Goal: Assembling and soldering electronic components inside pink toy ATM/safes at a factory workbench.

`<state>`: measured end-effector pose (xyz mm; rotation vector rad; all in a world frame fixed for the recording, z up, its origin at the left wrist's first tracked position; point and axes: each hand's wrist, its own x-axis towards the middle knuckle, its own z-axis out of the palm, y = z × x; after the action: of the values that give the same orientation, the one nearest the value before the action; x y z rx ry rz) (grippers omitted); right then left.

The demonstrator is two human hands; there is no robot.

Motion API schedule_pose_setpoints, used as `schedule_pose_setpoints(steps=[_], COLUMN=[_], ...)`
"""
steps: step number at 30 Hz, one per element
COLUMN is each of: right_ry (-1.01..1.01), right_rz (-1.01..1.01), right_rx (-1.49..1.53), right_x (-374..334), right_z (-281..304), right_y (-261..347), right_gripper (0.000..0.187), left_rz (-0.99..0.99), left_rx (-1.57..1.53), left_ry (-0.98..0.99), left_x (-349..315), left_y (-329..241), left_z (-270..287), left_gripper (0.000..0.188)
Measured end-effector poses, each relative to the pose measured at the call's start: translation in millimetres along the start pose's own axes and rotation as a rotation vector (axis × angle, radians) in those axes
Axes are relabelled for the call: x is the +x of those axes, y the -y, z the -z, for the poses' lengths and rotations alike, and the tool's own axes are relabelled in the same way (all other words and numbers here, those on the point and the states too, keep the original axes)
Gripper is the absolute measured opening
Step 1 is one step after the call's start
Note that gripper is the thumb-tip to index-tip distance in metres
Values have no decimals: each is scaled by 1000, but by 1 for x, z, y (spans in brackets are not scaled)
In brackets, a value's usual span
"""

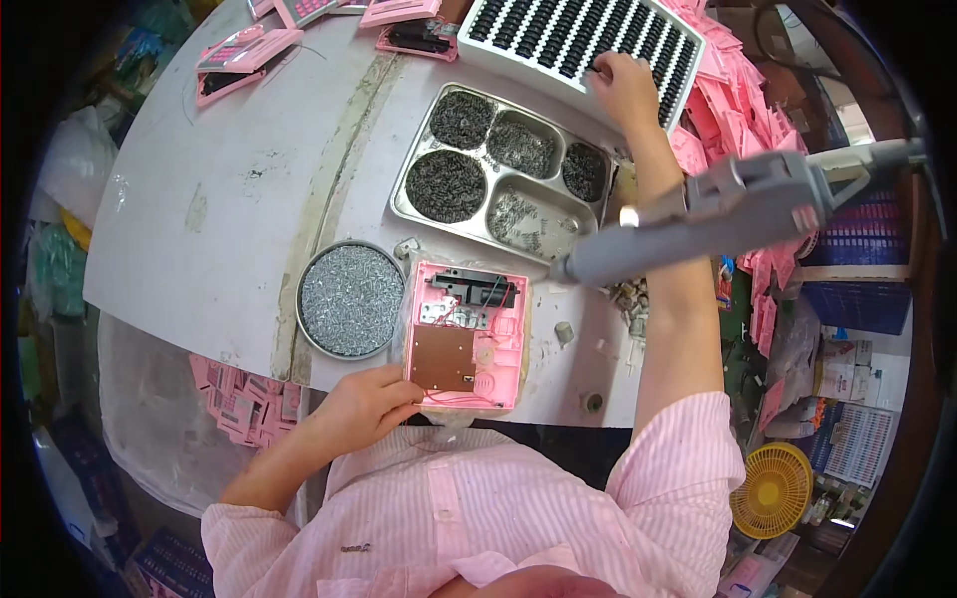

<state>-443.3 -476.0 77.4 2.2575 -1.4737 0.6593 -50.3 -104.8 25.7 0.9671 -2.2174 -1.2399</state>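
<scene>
Casing (503, 341) right of left hand (369, 404), touching, right hand (628, 92) at white tray (528, 77), both grips' pinch unclear

You are in what looks like an electronics assembly workshop: your worn white bench (219, 214) carries an open pink plastic case (481, 336) with wiring inside, a compartmented steel tray (464, 227) of small parts and bulk silvery metal pieces (351, 301); a long grey power tool (698, 224) juts over it, and loose pink plastic pieces (748, 135) lie heaped.
</scene>
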Motion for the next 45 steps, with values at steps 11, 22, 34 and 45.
schedule_pose_setpoints(steps=[11,22,34,45], right_ry=[-125,106,254,199], right_rz=[-150,-813,-150,-206], right_rx=[-36,1030,529,634], right_x=[-2,-287,-284,-306], right_z=[1,188,169,162], right_y=[-23,211,260,251], right_gripper=[21,14,16,16], left_rz=[-102,-156,-223,-208], left_rx=[22,-16,-32,-6], left_ry=[-149,-41,27,151], left_x=[-3,9,18,29], left_y=[4,6,9,8], left_z=[-11,-17,-15,-8], left_gripper=[18,17,18,22])
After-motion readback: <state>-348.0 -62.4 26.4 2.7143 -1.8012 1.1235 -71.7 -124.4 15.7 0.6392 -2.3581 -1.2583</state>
